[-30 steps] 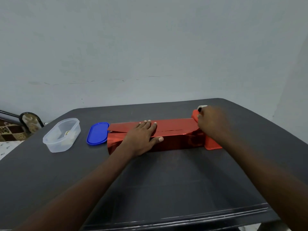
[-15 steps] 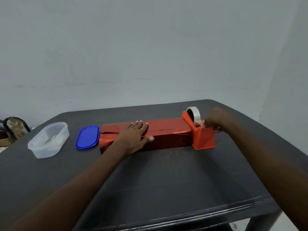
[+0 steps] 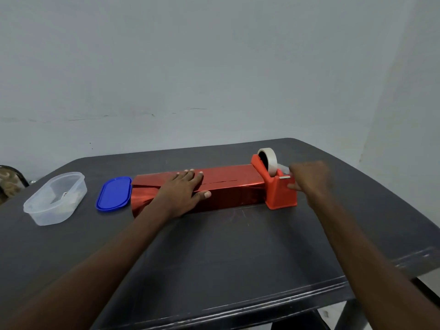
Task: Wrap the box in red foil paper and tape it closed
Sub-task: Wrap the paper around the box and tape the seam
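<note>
Left fingers (image 3: 190, 173) press flat on the wrapped box (image 3: 228, 186); right hand (image 3: 309, 179) pinches tape beside the dispenser (image 3: 277, 186). Taping step: next, tear a strip.

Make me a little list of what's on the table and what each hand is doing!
Table: dark table
Box: long box in red foil paper, lying flat, seam on top not fully closed
Left hand: left hand pressed flat on the box, fingers straight
Right hand: right hand at the tape dispenser, blurred; seems to pinch the tape end
Tape dispenser: red tape dispenser with a white tape roll, at the box's right end
Tub: clear plastic tub, lid off
Lid: blue lid, between tub and box
</note>
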`<state>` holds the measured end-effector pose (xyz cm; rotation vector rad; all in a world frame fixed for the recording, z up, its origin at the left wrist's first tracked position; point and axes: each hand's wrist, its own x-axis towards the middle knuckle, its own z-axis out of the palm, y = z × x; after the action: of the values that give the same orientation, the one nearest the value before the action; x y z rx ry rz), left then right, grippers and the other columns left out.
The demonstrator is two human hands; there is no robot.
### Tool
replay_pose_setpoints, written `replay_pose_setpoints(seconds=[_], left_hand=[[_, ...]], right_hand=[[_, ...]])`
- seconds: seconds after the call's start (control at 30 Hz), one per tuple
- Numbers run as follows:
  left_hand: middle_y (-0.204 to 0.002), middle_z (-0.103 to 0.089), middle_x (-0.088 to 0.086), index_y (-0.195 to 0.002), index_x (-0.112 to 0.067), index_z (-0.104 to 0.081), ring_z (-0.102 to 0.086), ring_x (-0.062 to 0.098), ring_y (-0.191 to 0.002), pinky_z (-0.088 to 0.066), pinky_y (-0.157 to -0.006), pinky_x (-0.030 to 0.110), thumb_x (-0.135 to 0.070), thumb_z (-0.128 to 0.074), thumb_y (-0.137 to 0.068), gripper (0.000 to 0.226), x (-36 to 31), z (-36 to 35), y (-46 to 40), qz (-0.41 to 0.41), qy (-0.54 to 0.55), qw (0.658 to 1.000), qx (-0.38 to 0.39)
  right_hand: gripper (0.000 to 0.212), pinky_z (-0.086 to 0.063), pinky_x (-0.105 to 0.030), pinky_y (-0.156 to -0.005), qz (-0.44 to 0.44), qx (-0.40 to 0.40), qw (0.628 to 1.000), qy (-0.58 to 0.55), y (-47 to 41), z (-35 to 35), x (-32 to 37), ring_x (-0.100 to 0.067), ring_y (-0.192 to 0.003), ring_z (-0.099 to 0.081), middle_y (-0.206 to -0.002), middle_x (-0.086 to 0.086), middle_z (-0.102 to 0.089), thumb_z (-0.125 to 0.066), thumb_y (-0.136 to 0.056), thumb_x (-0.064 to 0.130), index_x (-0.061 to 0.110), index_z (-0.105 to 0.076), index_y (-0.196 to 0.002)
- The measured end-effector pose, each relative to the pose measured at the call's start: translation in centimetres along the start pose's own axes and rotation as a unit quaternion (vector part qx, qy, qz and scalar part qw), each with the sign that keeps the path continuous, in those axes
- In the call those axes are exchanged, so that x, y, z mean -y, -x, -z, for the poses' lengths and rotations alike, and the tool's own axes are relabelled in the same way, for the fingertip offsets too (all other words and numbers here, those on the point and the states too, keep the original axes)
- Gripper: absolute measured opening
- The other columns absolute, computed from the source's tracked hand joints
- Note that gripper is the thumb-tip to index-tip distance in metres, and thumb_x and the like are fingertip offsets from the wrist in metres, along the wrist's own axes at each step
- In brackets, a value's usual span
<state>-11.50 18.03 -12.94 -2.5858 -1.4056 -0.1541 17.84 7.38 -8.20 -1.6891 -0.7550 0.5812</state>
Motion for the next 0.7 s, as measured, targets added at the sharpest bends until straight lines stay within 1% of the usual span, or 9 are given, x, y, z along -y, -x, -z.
replay_pose_setpoints(seconds=[0.03, 0.07, 0.13, 0.2, 0.23, 0.33, 0.47, 0.57, 0.7], left_hand=[[-0.163, -0.021, 0.01, -0.157, -0.022, -0.019, -0.018, 0.025, -0.151, -0.015, -0.122, 0.039, -0.085, 0.001, -0.077, 0.104, 0.0, 0.0, 0.0, 0.0, -0.001, 1.0, -0.003], [-0.163, -0.021, 0.01, -0.157, -0.022, -0.018, -0.017, 0.025, -0.151, -0.015, -0.122, 0.039, -0.082, -0.004, -0.081, 0.098, 0.0, -0.1, 0.0, 0.0, -0.002, 1.0, -0.004], [-0.163, -0.02, 0.009, -0.157, -0.023, -0.018, -0.017, 0.025, -0.151, -0.015, -0.122, 0.039, -0.079, -0.005, -0.083, 0.094, 0.1, -0.2, -0.1, 0.002, -0.004, 1.0, -0.004], [-0.163, -0.02, 0.009, -0.157, -0.023, -0.018, -0.018, 0.025, -0.151, -0.016, -0.122, 0.04, -0.084, 0.008, -0.073, 0.106, 0.1, -0.2, -0.2, 0.001, -0.008, 1.0, -0.003], [-0.163, -0.02, 0.009, -0.157, -0.024, -0.018, -0.018, 0.025, -0.151, -0.015, -0.122, 0.039, -0.085, 0.01, -0.071, 0.11, 0.1, -0.1, -0.2, 0.001, -0.007, 1.0, -0.003], [-0.164, -0.019, 0.008, -0.157, -0.024, -0.017, -0.016, 0.024, -0.151, -0.013, -0.121, 0.038, -0.088, 0.008, -0.071, 0.111, 0.0, 0.0, -0.1, 0.003, 0.0, 1.0, -0.002], [-0.163, -0.021, 0.009, -0.157, -0.023, -0.018, -0.018, 0.024, -0.151, -0.014, -0.121, 0.039, -0.09, 0.023, -0.06, 0.125, 0.1, -0.1, 0.0, 0.001, -0.001, 1.0, -0.008], [-0.163, -0.021, 0.009, -0.157, -0.023, -0.018, -0.018, 0.024, -0.151, -0.014, -0.122, 0.039, -0.091, 0.022, -0.06, 0.125, 0.3, -0.2, 0.0, 0.0, 0.005, 1.0, -0.01], [-0.163, -0.021, 0.008, -0.157, -0.023, -0.018, -0.018, 0.023, -0.151, -0.015, -0.121, 0.039, -0.09, 0.021, -0.061, 0.123, 0.2, -0.3, 0.0, 0.0, 0.007, 1.0, -0.015]], right_hand=[[0.019, -0.061, -0.05, -0.077, 0.001, -0.017, 1.0, -0.008, 0.0, -0.1, -1.3, -0.03, -0.072, -0.072, -0.069, -0.006, -0.069, -0.064, -0.076, 0.021, 0.012, -0.063, -0.059], [0.019, -0.061, -0.052, -0.076, 0.01, -0.035, 0.999, -0.006, -0.2, -0.2, -2.6, -0.03, -0.072, -0.073, -0.062, -0.004, -0.069, -0.062, -0.07, 0.026, 0.013, -0.067, -0.057], [0.013, -0.061, -0.052, -0.073, 0.02, -0.055, 0.998, 0.004, -0.7, -0.6, -4.9, -0.031, -0.067, -0.072, -0.059, -0.003, -0.07, -0.062, -0.066, 0.031, 0.027, -0.073, -0.06], [0.019, -0.061, -0.051, -0.072, 0.016, -0.069, 0.997, -0.006, -0.4, -0.9, -5.9, -0.03, -0.066, -0.071, -0.062, -0.002, -0.07, -0.068, -0.076, 0.03, 0.02, -0.072, -0.06], [0.023, -0.061, -0.05, -0.072, 0.012, -0.074, 0.997, -0.014, 0.3, -1.0, -5.8, -0.029, -0.067, -0.071, -0.064, -0.001, -0.069, -0.071, -0.08, 0.029, 0.018, -0.071, -0.06], [0.021, -0.062, -0.044, -0.073, -0.002, -0.074, 0.996, -0.054, 0.7, -1.2, -5.6, -0.02, -0.063, -0.066, -0.072, -0.001, -0.07, -0.075, -0.088, 0.024, 0.018, -0.072, -0.069], [0.014, -0.054, -0.029, -0.058, -0.012, -0.087, 0.991, -0.097, 0.7, -1.8, -6.2, -0.013, -0.054, -0.055, -0.074, -0.004, -0.068, -0.073, -0.09, 0.02, 0.012, -0.072, -0.079], [0.012, -0.05, -0.028, -0.055, -0.021, -0.096, 0.989, -0.107, 0.8, -2.3, -6.3, -0.013, -0.056, -0.055, -0.078, -0.003, -0.068, -0.074, -0.089, 0.023, 0.012, -0.073, -0.084], [0.01, -0.048, -0.026, -0.056, -0.029, -0.094, 0.989, -0.113, 0.8, -2.3, -6.2, -0.011, -0.062, -0.053, -0.074, 0.005, -0.062, -0.073, -0.091, 0.021, 0.014, -0.071, -0.083]])
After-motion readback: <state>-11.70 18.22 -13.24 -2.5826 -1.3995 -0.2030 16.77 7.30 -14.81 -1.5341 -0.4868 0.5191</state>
